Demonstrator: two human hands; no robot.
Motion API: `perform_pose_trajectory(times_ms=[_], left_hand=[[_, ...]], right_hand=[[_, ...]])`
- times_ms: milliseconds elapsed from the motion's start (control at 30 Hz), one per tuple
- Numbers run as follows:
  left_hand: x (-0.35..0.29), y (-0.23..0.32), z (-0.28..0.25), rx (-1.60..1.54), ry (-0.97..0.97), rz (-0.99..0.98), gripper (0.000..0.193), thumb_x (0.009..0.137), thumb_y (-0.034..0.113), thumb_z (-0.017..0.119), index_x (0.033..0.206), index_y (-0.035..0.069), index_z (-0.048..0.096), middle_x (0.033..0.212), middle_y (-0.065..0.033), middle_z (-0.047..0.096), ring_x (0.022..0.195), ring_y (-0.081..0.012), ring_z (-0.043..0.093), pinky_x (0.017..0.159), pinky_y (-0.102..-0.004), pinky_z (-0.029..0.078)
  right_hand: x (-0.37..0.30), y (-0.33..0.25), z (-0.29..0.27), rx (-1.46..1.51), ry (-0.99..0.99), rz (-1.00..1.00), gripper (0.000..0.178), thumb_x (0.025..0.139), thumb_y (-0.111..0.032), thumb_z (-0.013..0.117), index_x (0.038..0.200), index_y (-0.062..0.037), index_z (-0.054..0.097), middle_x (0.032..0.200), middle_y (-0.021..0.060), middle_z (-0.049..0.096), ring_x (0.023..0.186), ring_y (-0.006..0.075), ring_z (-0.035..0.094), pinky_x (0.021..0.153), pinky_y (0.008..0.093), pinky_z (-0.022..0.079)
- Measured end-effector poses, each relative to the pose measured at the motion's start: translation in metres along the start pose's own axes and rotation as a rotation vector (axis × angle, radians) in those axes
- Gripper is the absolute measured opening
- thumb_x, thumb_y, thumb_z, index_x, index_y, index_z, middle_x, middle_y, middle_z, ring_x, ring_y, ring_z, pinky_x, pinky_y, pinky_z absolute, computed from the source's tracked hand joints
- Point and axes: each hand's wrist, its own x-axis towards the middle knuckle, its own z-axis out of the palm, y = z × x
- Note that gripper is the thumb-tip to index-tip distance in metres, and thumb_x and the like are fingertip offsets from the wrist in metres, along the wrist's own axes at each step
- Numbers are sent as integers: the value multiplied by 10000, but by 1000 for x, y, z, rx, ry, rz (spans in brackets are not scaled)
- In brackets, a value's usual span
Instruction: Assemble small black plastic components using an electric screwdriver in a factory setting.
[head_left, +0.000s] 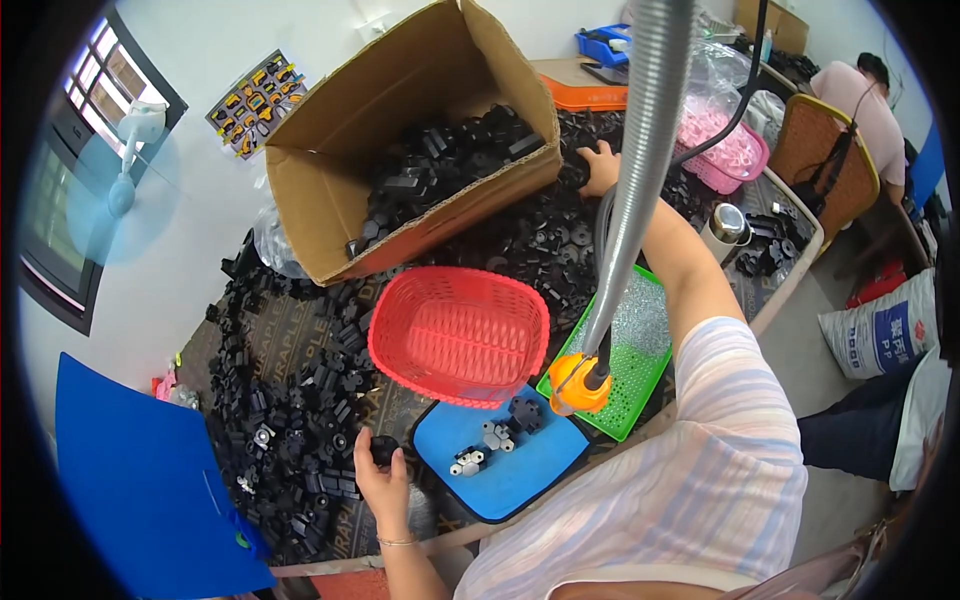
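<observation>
My left hand is at the front left, its thumb and fingers curved round a black round plastic part. To its right, a blue mat carries several small parts: silver-and-black hexagonal pieces and a dark grey piece. Far off, beyond the hanging metal hose, my right hand reaches over a pile of black plastic parts, fingers spread among them. The cardboard box, tilted and partly filled with black parts, stands just left of that hand.
A red basket sits mid-table beside a green tray of small shiny pieces. The metal hose and orange tool hang above it. At right are a pink basket, a steel flask and another person.
</observation>
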Motion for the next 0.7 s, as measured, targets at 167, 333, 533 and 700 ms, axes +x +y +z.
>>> perform_pose_trajectory(times_ms=[167,333,533,700], left_hand=[[-13,-16,-1,-38,-2,-29,534,746,-49,615,1245,-31,427,1253,-144,453,1043,-207,517,808,-266,472],[-17,0,-4,-150,-34,-79,522,759,-80,592,1251,-25,426,1249,-123,439,972,-157,526,743,-230,481],[-29,-11,-6,-274,-20,-102,519,762,-69,605,1250,-21,434,1222,-113,461,990,-159,521,808,-256,456],[-35,-26,-3,-179,-39,-4,549,744,22,662,1247,-15,445,1233,-159,487,1140,-227,473,959,-309,369]], right_hand=[[-12,-4,6,71,94,-17,602,598,-331,764,1138,-181,542,1301,124,363,1117,338,482,876,449,458],[-12,17,-4,254,287,28,509,596,-292,746,1031,-60,620,1190,156,455,968,323,575,837,394,479],[-35,10,-40,651,272,171,549,592,-277,740,1058,-20,605,818,139,655,725,223,641,664,311,508],[-75,-13,-57,1032,37,37,636,678,-111,675,1246,31,428,817,109,621,550,152,573,475,248,468]])
